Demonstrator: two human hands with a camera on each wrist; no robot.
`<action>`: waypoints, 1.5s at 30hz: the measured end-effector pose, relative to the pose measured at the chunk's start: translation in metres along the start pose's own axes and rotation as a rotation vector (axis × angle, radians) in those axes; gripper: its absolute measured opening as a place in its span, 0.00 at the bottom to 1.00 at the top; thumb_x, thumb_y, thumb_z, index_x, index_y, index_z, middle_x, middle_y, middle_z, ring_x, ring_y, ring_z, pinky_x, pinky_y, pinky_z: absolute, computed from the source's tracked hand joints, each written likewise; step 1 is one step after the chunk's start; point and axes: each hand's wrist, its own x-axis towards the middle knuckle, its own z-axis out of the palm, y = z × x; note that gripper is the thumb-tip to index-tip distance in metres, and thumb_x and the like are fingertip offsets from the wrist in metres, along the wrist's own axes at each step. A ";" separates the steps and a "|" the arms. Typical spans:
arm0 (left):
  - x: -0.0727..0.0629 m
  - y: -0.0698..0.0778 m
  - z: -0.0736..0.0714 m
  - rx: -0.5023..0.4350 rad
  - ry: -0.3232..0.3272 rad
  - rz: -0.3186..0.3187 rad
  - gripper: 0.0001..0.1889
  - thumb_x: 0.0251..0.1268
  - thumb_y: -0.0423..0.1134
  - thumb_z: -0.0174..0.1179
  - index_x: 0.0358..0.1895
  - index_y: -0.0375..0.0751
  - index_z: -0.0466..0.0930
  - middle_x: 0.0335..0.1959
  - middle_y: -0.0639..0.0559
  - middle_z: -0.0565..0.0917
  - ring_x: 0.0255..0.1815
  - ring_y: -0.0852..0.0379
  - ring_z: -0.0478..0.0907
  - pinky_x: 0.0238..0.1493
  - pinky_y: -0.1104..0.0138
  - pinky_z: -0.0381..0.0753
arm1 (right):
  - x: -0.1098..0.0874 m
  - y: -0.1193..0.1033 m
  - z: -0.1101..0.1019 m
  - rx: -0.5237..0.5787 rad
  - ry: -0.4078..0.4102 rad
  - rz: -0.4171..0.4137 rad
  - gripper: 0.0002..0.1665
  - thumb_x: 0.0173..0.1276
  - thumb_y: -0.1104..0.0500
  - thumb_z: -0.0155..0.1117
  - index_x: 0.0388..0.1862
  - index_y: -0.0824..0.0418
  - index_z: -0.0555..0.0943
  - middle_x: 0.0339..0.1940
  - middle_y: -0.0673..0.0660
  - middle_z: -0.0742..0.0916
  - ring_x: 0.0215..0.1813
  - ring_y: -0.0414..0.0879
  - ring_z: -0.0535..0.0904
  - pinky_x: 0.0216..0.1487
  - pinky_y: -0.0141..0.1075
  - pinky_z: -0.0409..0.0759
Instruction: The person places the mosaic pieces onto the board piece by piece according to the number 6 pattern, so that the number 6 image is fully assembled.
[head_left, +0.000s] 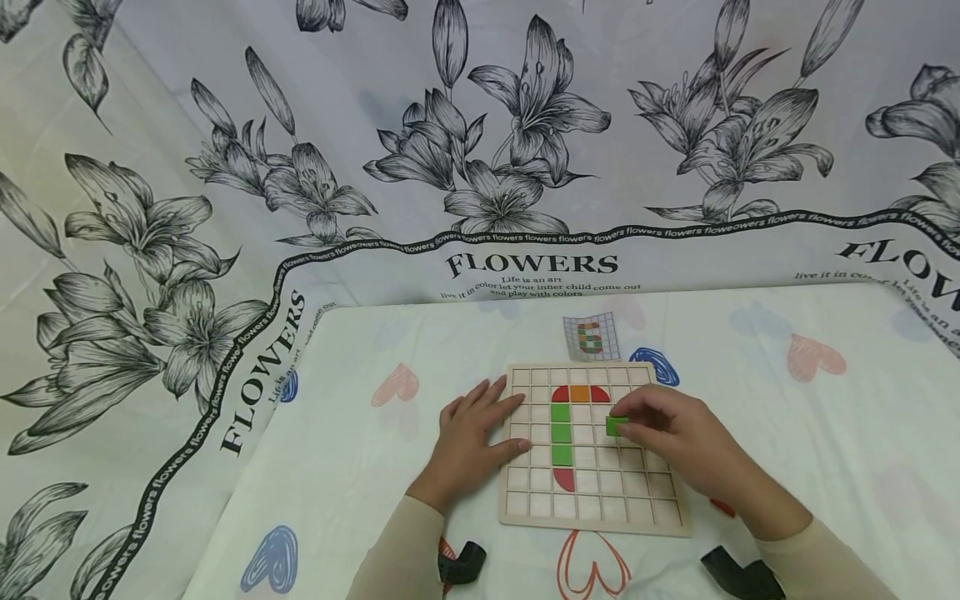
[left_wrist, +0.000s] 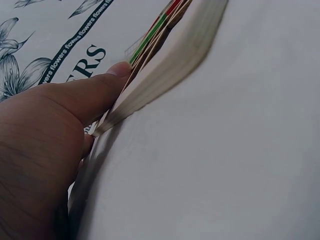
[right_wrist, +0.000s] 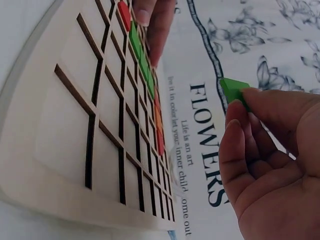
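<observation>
A wooden grid board [head_left: 517, 508] lies on the bed-like white surface in front of me. Set in its cells are a red rounded tile [head_left: 561, 394], an orange square tile [head_left: 580, 393] and a second red rounded tile [head_left: 599, 394] in a row. Below the left one runs a column of green tiles [head_left: 561, 433], ending in a red rounded tile [head_left: 565, 479]. My left hand [head_left: 468, 437] rests spread at the board's left edge, thumb and fingertips touching it. Between thumb and fingers my right hand [head_left: 675, 429] pinches a green square tile [right_wrist: 233, 90], held over the board's right part.
Behind the board lies a small pattern card [head_left: 591, 337] showing a coloured figure on a grid. A red piece [head_left: 722, 507] shows partly beneath the right forearm. Black wrist devices [head_left: 462, 564] sit by both sleeves. Flower-printed cloth [head_left: 525, 150] hangs behind.
</observation>
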 end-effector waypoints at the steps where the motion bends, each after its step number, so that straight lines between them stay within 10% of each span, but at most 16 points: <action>1: 0.000 0.000 0.000 0.001 0.001 0.006 0.37 0.71 0.61 0.71 0.82 0.62 0.74 0.88 0.60 0.59 0.89 0.53 0.47 0.80 0.41 0.43 | 0.001 0.000 0.001 0.003 -0.006 0.010 0.09 0.76 0.65 0.75 0.51 0.56 0.89 0.49 0.47 0.88 0.45 0.45 0.83 0.47 0.32 0.84; 45: 0.002 -0.001 0.000 0.009 0.002 0.004 0.37 0.72 0.62 0.71 0.82 0.64 0.74 0.88 0.61 0.58 0.88 0.55 0.46 0.80 0.43 0.43 | 0.025 0.020 0.040 -0.098 -0.102 0.175 0.06 0.78 0.63 0.72 0.47 0.51 0.90 0.44 0.46 0.86 0.46 0.46 0.80 0.50 0.40 0.82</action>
